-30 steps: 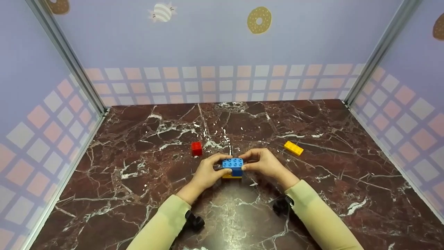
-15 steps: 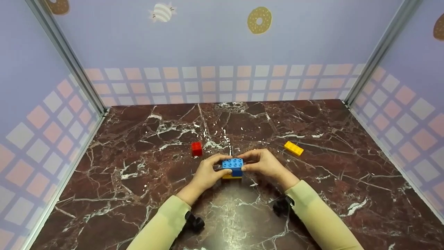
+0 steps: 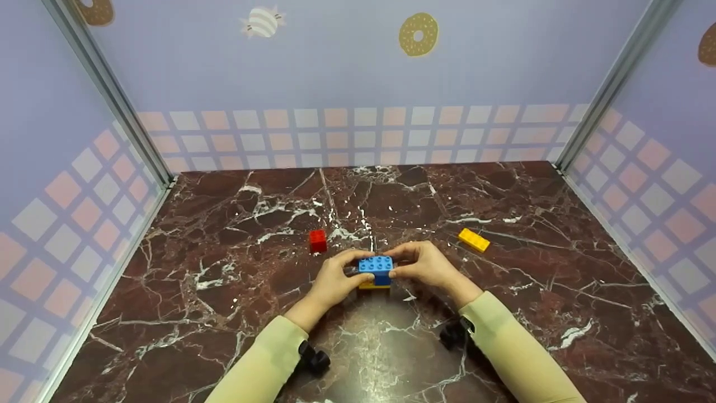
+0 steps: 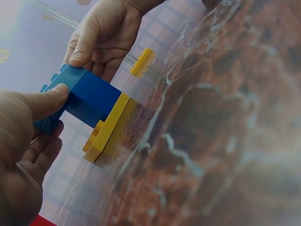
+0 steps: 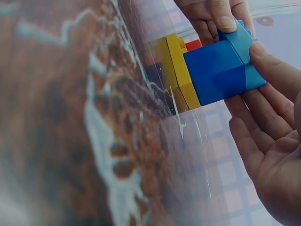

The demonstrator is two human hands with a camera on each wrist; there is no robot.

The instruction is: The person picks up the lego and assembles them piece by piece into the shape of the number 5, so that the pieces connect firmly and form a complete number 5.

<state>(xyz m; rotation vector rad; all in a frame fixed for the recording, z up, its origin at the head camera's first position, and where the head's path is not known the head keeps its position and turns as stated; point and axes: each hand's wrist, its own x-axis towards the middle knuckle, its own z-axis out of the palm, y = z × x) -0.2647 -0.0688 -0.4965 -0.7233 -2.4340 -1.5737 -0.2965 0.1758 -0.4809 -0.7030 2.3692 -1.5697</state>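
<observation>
A small stack of toy building bricks stands on the table between the hands. At its bottom lies a yellow brick (image 3: 373, 286), with bare studs showing at its left end in the left wrist view. A dark blue brick (image 4: 96, 94) sits on its right part. The light blue brick (image 3: 376, 263) on top reaches out to the left over those studs. My left hand (image 3: 331, 279) pinches the left end of the light blue brick, thumb in front and fingers behind. Its right end is pinched the same way by my right hand (image 3: 429, 266).
A red brick (image 3: 318, 241) lies behind and left of the stack. Off to the right is another yellow brick (image 3: 474, 239). The dark marbled table (image 3: 268, 224) is bounded by patterned walls (image 3: 358, 73) at the back and both sides.
</observation>
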